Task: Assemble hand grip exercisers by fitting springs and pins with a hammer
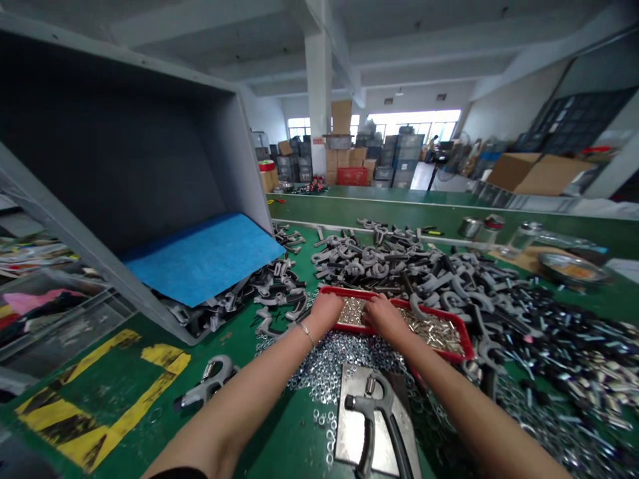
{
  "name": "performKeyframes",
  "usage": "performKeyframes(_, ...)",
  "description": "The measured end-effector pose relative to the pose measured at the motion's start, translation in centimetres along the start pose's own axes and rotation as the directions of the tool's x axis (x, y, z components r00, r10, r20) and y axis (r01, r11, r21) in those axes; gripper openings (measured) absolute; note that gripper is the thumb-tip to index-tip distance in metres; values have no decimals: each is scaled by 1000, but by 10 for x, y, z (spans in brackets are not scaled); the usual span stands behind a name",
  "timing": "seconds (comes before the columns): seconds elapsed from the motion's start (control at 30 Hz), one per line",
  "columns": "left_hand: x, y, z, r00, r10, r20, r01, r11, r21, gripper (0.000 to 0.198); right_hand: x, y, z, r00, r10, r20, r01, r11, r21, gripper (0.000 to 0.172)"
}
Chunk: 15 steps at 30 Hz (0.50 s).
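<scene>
Wide workshop hall at the back, with stacked crates and cardboard boxes under pale windows. Up close, a green table point(150, 406), crowded almost everywhere.

Head view. Left hand point(324, 311) and right hand point(385, 319) side by side, nearly touching, knuckles up, fingers curled down into a red tray point(465, 346) of small pale metal pieces point(434, 330). Clenched on a piece or merely raking through: cannot tell, fingertips buried. Thin bracelet point(305, 332) on the left wrist.

Just below both hands, nearer the body, a loose heap of small shiny rings point(329, 366). Lower again, between the forearms, a grey hand gripper point(372, 406) lying on a metal plate point(349, 436). Beyond the hands, a pile of grey plastic handles point(379, 256). Right of the right hand, a spread of black parts point(549, 319). Left of the left hand, a tilted grey bin point(150, 153) with a blue sheet point(204, 256) at its mouth.

Likely trouble: the tray shoved by the pressing hands, spilling pieces over the low rim to mix with the rings. Also a forearm dragging rings toward the table edge, or a small piece slipping from the fingers and vanishing in the clutter.
</scene>
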State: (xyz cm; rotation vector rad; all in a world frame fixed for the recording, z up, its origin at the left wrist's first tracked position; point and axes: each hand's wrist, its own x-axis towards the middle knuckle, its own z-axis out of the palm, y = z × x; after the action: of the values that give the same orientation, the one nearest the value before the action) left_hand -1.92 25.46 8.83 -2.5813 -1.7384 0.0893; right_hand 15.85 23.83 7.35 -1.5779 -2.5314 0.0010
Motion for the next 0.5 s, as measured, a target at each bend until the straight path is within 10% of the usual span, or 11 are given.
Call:
performKeyframes(0.23,-2,-3,42,995,-20,-102,17,999,-27,15,6,15,26,997,54,63,-57,997,45,21)
performKeyframes(0.5,-14,-3,26,973,-20,-228,-38,969,-245,17,5,8,12,971,227,-78,-178,897,405,10)
